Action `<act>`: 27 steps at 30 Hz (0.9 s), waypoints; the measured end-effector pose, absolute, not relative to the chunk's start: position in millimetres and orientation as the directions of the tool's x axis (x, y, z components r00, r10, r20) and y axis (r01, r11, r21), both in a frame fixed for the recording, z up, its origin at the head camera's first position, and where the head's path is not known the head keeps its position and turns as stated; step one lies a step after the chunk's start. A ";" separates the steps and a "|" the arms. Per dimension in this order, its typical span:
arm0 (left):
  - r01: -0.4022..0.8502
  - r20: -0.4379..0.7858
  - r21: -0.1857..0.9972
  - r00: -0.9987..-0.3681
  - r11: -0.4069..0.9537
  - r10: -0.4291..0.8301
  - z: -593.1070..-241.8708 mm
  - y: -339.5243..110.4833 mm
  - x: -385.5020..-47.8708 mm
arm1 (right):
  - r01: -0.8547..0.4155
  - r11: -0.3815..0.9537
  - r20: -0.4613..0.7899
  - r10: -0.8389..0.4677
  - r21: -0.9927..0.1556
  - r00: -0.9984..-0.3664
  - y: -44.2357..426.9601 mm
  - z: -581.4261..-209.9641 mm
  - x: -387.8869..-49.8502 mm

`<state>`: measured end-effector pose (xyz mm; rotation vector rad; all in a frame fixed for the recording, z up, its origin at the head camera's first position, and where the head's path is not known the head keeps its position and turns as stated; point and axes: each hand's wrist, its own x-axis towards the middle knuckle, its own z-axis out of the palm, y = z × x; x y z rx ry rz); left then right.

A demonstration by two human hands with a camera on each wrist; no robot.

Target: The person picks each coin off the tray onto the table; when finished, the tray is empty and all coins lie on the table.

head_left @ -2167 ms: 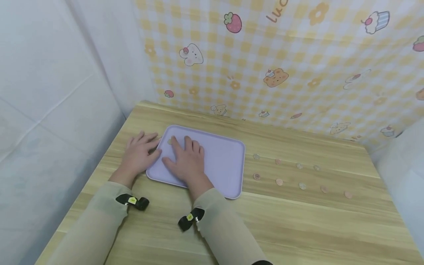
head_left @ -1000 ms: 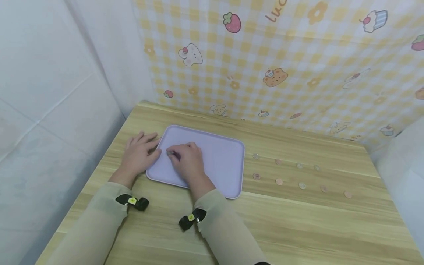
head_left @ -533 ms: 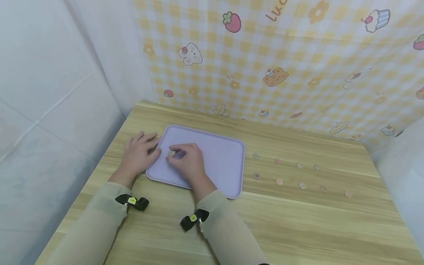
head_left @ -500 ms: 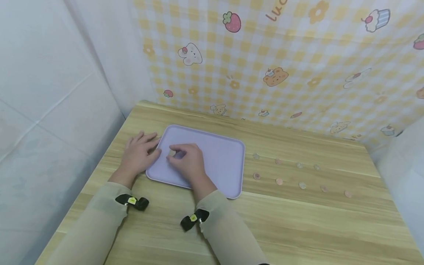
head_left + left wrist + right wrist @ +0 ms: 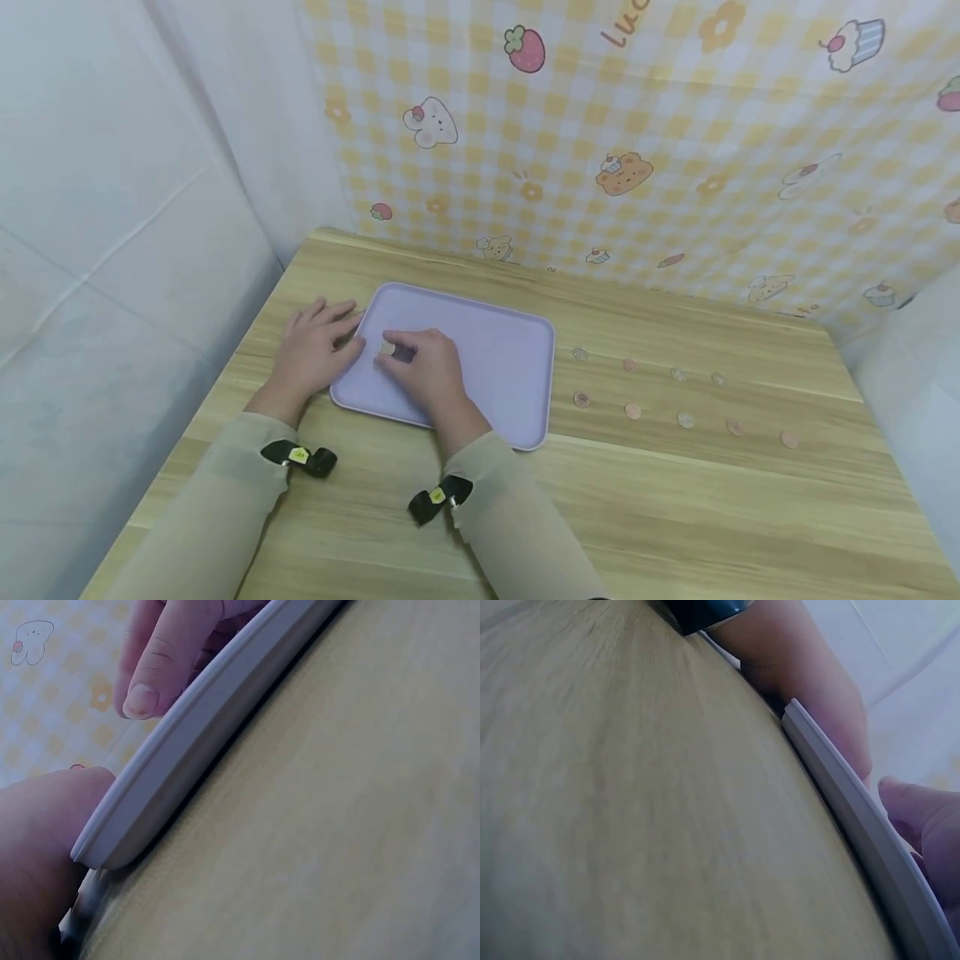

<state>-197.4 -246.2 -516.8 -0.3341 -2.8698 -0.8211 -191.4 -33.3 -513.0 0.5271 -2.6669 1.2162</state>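
Observation:
A shallow lilac tray (image 5: 502,367) lies on the wooden table. Over its left part my right hand (image 5: 431,362) holds a small pale coin (image 5: 387,348) between thumb and forefinger; whether the coin touches the tray floor I cannot tell. My left hand (image 5: 313,354) rests at the tray's left edge, fingers spread and thumb on the rim. In the left wrist view the tray wall (image 5: 187,735) hides part of the right hand (image 5: 165,660). From the right wrist view, the right hand (image 5: 934,829) shows beyond the rim and the coin is hidden.
Two rows of coins, silver ones such as this one (image 5: 685,421) and copper ones such as this one (image 5: 632,412), lie flat right of the tray. A yellow checked cloth (image 5: 570,125) hangs behind the table (image 5: 637,517). White sheeting (image 5: 127,208) hangs at the left.
My right forefinger was on the coin farther back in the tray; the hand then drew nearer and took the coin between thumb and forefinger. My left hand has stayed put.

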 end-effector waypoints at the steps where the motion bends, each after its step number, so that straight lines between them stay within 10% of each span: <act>1: 0.250 0.193 0.503 -0.966 0.827 0.175 -517.2 -246.5 -197.5 | -0.379 0.601 0.283 -0.252 -0.704 -0.925 -32.7 -513.1 -191.3; 27: 0.207 0.174 0.520 -0.976 0.829 0.134 -520.2 -245.4 -199.8 | -0.433 0.452 0.304 -0.332 -0.780 -0.893 13.9 -510.2 -187.5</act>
